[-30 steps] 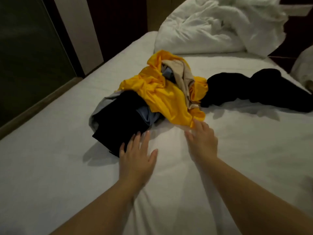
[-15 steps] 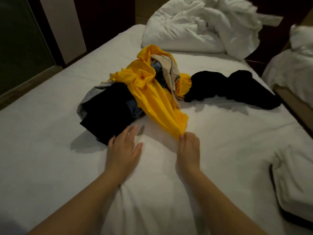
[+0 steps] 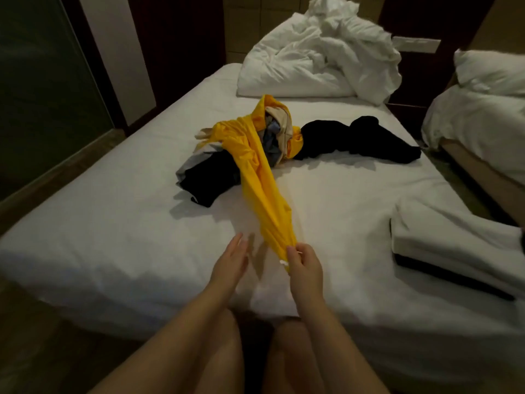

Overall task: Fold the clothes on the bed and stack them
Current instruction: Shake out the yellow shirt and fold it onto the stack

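yellow garment (image 3: 257, 177) now stretched lengthwise toward right hand (image 3: 304, 261).

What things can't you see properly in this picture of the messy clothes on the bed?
Head view, the only one:
- What sort of clothing the yellow garment is: it is pulled into a bunched strip, and its far end is tangled in the pile.
- How many clothes the pile holds: they overlap, and the dark ones merge in the dim light.
- The yellow end inside the right hand: curled fingers cover it.
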Tool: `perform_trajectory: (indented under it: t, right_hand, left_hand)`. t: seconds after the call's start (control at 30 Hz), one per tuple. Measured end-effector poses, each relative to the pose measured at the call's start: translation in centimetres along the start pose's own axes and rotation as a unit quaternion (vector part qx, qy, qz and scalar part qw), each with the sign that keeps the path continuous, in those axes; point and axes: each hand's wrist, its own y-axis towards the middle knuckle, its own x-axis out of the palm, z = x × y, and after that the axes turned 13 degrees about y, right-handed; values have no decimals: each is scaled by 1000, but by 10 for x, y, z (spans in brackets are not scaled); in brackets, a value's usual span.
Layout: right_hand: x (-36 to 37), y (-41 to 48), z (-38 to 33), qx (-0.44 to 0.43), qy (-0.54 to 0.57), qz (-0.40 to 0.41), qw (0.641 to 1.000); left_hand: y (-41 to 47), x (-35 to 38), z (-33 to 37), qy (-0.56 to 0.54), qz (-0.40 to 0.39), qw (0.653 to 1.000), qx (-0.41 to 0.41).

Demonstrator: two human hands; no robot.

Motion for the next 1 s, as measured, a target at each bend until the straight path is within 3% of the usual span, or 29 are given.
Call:
perform_trajectory:
  t: [0.17,0.23,0.33,0.5,0.6,0.7,0.83,1.0]
  right_hand:
    - [-6,-63,-16,-7,40,-43,998]
    - [-15,-76,-20,-22,55,-48,997]
    - [-32,-84,-28,-29,67,-36,997]
    - [-47,-79,-43,-24,52,-45,997]
    - [-51,-69,-56,-1,53,-59,997]
    - [-49,-63,-67,-28,11,-88,996]
    - [-43,-60,-68,-71,-5,-121,990]
    - [-31,-67,-62,-83,-18,-169,982]
  left_hand:
    - [-50,20,38,-216,-99,968,-74]
    - [-61,22,47,-254,-99,961,-54]
    - [-71,24,49,-154,-56,986,16]
    - [-80,23,52,-24,3,993,113]
    - [-80,28,59,101,47,976,186]
    - [-77,26,67,205,144,942,222]
    - [-85,22,83,143,114,955,235]
    - [-97,26,104,154,120,934,298]
